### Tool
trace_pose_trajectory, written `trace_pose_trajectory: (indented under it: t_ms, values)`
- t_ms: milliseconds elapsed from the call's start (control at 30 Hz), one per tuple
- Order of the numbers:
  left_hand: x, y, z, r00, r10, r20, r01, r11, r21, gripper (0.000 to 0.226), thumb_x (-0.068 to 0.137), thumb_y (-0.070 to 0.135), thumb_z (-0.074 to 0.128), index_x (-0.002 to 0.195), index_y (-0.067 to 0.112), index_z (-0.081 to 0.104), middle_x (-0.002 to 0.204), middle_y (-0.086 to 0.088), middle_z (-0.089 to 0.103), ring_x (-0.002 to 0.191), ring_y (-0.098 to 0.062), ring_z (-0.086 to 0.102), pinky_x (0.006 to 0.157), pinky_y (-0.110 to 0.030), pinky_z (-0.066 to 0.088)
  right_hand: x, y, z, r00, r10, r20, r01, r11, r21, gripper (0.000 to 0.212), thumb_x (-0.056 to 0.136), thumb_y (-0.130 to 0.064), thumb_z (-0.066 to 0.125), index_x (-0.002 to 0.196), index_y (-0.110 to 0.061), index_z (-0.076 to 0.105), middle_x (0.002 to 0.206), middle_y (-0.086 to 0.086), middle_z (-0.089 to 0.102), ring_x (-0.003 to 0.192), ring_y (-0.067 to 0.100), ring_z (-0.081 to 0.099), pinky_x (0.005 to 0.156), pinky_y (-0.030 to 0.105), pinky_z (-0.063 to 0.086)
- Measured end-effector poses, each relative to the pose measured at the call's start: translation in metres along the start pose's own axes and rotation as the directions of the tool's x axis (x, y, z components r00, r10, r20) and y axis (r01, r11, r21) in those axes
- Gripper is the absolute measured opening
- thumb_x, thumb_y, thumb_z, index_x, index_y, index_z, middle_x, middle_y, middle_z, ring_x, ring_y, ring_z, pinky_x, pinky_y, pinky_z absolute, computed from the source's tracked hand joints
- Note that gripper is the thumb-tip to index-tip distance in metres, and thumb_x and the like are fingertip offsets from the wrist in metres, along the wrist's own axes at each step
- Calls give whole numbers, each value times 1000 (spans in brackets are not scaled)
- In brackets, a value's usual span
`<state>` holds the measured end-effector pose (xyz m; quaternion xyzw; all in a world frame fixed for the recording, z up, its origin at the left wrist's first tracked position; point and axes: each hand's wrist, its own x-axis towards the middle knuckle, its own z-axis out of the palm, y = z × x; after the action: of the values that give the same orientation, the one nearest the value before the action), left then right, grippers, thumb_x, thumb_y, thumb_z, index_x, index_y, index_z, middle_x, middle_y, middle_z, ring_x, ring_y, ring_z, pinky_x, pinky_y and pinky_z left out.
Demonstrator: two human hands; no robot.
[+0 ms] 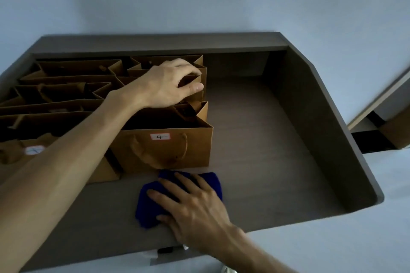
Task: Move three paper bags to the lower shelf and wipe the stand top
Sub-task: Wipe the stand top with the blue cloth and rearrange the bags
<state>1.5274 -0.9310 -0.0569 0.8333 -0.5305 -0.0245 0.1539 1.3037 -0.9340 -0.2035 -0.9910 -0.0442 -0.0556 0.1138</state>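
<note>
On the stand top (266, 139), my L hand (168, 83) pinched a paper bag (200, 86) rim; R hand (193, 208) lay flat, fingers spread, on blue cloth (150, 213).

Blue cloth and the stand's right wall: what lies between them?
Nothing: in the head view the stretch from the blue cloth under the right hand to the grey stand's right wall is bare top.

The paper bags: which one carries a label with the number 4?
The front bag in the right column, just behind the blue cloth; its white label reads 4.
</note>
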Motion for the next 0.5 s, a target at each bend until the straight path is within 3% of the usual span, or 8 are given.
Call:
trace_pose_trajectory:
  t_ms: [100,300,400,500]
  values:
    - [-5,-9,18,997,-29,69,21,993,118,51,97,54,34,143,33,37,157,3,25,145,-21,20,117,-51,19,23,-16,6,997,-69,20,69,998,2,48,99,-50,44,144,-34,38,147,0,48,132,30,47,106,51,39]
    - [-8,-17,31,999,10,-48,-2,987,160,48,100,50,28,144,31,38,157,3,27,146,-21,19,117,-48,14,-14,11,-2,996,-84,-24,85,996,35,48,97,-53,44,144,-39,40,149,-8,46,138,18,42,111,42,34]
    - [-10,-18,33,999,19,-41,-12,984,176,49,100,51,27,145,31,36,157,3,26,146,-21,19,117,-48,13,-64,50,-19,1000,2,0,-2,1000,11,51,97,-60,34,147,-48,29,153,-17,38,142,8,34,112,33,26]
    - [-10,-18,34,999,18,-40,-10,982,188,50,100,51,25,145,32,35,158,3,25,146,-21,18,117,-48,12,-120,98,-43,978,197,-71,-199,980,-12,51,97,-62,31,147,-50,28,150,-20,41,137,5,40,108,34,39]
